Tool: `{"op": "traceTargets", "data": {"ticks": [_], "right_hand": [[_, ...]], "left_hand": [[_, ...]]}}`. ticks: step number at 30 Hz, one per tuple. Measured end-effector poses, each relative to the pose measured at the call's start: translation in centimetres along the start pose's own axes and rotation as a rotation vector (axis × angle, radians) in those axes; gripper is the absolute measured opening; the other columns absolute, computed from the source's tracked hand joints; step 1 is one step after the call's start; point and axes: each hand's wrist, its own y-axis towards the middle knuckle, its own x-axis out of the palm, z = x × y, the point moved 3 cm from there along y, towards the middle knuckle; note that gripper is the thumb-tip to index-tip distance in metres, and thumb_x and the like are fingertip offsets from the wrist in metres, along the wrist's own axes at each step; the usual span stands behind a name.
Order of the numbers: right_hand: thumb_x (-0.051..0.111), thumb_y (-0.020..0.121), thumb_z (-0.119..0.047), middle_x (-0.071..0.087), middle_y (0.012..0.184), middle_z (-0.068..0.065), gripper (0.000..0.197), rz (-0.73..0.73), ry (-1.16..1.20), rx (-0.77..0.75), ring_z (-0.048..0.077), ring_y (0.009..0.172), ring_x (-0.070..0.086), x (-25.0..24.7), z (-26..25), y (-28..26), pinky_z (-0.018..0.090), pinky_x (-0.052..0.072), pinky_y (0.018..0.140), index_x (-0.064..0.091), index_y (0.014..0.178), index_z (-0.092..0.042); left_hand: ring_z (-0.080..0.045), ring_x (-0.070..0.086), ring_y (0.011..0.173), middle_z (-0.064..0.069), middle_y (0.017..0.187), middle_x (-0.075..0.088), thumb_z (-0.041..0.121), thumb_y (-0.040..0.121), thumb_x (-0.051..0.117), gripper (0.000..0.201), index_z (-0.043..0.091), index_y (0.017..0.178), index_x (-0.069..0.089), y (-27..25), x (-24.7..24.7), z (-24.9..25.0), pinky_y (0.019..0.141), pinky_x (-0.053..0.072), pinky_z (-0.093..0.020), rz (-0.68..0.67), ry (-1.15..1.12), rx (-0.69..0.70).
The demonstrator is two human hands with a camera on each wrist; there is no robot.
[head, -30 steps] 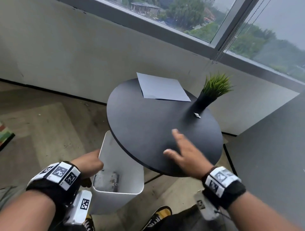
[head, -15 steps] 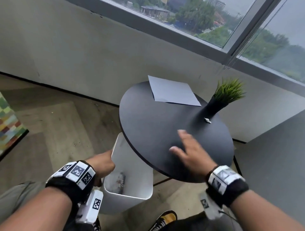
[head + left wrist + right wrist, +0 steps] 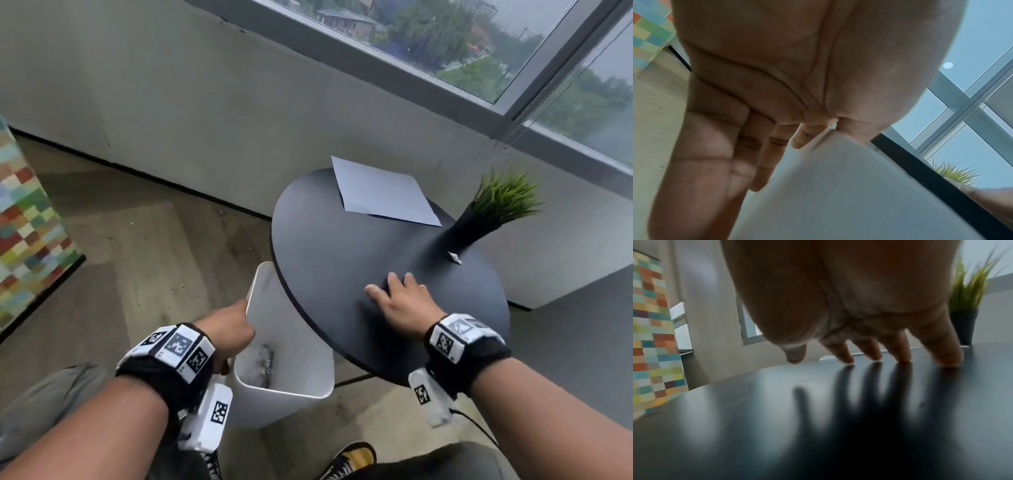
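In the head view the person's left hand (image 3: 227,334) grips the near rim of a white plastic waste bin (image 3: 298,349). The bin stands on the wood-grain floor (image 3: 137,246), partly tucked under the left edge of a round black table (image 3: 335,246), and some greyish litter lies at its bottom. The right hand (image 3: 404,305) rests on the near part of the tabletop with its fingers spread and holds nothing. A small white paper scrap (image 3: 455,257) lies on the table beyond that hand, apart from the fingers and just in front of a black pot (image 3: 469,228) of green artificial grass (image 3: 503,198). A pale blue sheet of paper (image 3: 380,195) lies flat at the far edge of the table, and a multicoloured checkered panel (image 3: 27,233) stands at the far left. In the left wrist view the fingers (image 3: 711,138) run down the outer side of the bin's white wall (image 3: 838,194) while the base of the thumb sits on the other side of its corner, so the hand pinches the rim. The table's dark edge (image 3: 941,186) crosses behind. In the right wrist view the fingertips (image 3: 904,356) touch the glossy tabletop (image 3: 735,418) while the palm stays raised above it. The fingers are nearly straight and apart. The pot (image 3: 964,326) stands beyond the little finger, with the scrap (image 3: 964,346) at its foot.
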Motion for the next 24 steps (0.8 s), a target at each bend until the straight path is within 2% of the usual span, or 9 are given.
{"op": "traceTargets", "data": {"ticks": [3, 5, 7, 9, 13, 16, 19, 21, 24], "right_hand": [[0.024, 0.08, -0.082, -0.004, 0.164, -0.004, 0.087, -0.066, -0.12, -0.411, 0.028, 0.15, -0.005, 2.1, -4.8, -4.2, 0.053, 0.011, 0.119, 0.009, 0.152, -0.036], [0.031, 0.09, -0.072, -0.007, 0.163, -0.014, 0.074, -0.12, -0.08, -0.792, 0.01, 0.15, -0.011, 1.5, -7.9, -8.7, 0.037, 0.002, 0.122, 0.007, 0.153, -0.042], [0.037, 0.091, -0.068, 0.003, 0.162, -0.02, 0.07, -0.09, 0.028, -0.915, -0.004, 0.147, 0.0, 0.3, -7.5, -8.2, 0.022, 0.006, 0.12, 0.014, 0.152, -0.045], [0.042, 0.089, -0.066, 0.01, 0.162, -0.014, 0.075, 0.026, 0.089, -0.737, -0.002, 0.147, 0.005, -0.8, -4.7, -3.6, 0.027, 0.01, 0.122, 0.018, 0.153, -0.037], [0.037, 0.089, -0.07, 0.007, 0.163, 0.01, 0.082, -0.016, -0.07, -0.083, 0.03, 0.149, 0.012, -1.9, 0.3, 3.1, 0.041, 0.014, 0.121, 0.019, 0.153, -0.023], [0.031, 0.08, -0.082, -0.003, 0.164, -0.005, 0.089, -0.089, -0.22, -0.518, 0.022, 0.151, 0.001, -0.1, -4.3, -0.5, 0.045, 0.012, 0.121, 0.012, 0.153, -0.036], [0.038, 0.085, -0.073, 0.0, 0.163, -0.015, 0.075, -0.104, -0.161, -0.963, 0.005, 0.149, -0.002, -0.6, -8.8, -4.7, 0.026, 0.003, 0.119, 0.015, 0.151, -0.045], [0.046, 0.091, -0.062, 0.008, 0.164, -0.009, 0.072, -0.025, -0.022, -0.813, 0.007, 0.15, 0.008, -2.0, -7.9, -1.1, 0.021, 0.005, 0.118, 0.019, 0.153, -0.038], [0.03, 0.083, -0.079, 0.005, 0.164, 0.002, 0.085, -0.031, -0.072, -0.325, 0.024, 0.15, 0.01, -2.3, -5.8, 4.5, 0.04, 0.011, 0.122, 0.013, 0.153, -0.035]], "left_hand": [[-0.034, 0.069, 0.05, -0.015, 0.097, 0.064, 0.02, 0.078, 0.04, 0.048, 0.025, 0.126, 0.043, 0.3, 0.1, 0.1, 0.037, 0.047, -0.03, 0.002, 0.003, -0.024], [-0.034, 0.07, 0.054, -0.014, 0.099, 0.065, 0.023, 0.078, 0.043, 0.049, 0.027, 0.127, 0.044, 0.8, 0.2, -0.1, 0.038, 0.049, -0.032, 0.013, -0.002, -0.025], [-0.033, 0.071, 0.056, -0.011, 0.1, 0.066, 0.026, 0.077, 0.044, 0.05, 0.03, 0.128, 0.044, 1.1, 0.2, -0.5, 0.038, 0.05, -0.034, 0.024, -0.002, -0.011], [-0.032, 0.069, 0.052, -0.01, 0.1, 0.065, 0.025, 0.078, 0.042, 0.05, 0.032, 0.128, 0.041, 1.1, 0.2, -0.7, 0.038, 0.05, -0.032, 0.024, 0.008, -0.01], [-0.031, 0.068, 0.052, -0.01, 0.102, 0.064, 0.023, 0.079, 0.039, 0.053, 0.03, 0.132, 0.04, 0.9, 0.1, -0.7, 0.036, 0.046, -0.028, 0.02, 0.014, -0.01], [-0.026, 0.065, 0.053, -0.009, 0.106, 0.063, 0.022, 0.081, 0.04, 0.055, 0.031, 0.136, 0.038, 1.2, 0.2, -0.7, 0.035, 0.042, -0.022, 0.019, 0.03, -0.02], [-0.027, 0.069, 0.058, -0.007, 0.107, 0.064, 0.026, 0.082, 0.043, 0.054, 0.033, 0.136, 0.039, 1.7, 0.4, -0.9, 0.034, 0.043, -0.023, 0.022, 0.017, -0.005], [-0.026, 0.065, 0.054, -0.009, 0.108, 0.063, 0.023, 0.083, 0.042, 0.051, 0.03, 0.134, 0.039, 1.6, 0.3, -0.9, 0.035, 0.042, -0.023, 0.019, 0.028, -0.016], [-0.023, 0.057, 0.059, -0.012, 0.115, 0.062, 0.019, 0.084, 0.041, 0.052, 0.027, 0.135, 0.039, 1.4, 0.0, -0.9, 0.038, 0.037, -0.025, 0.034, 0.09, -0.032]]}}
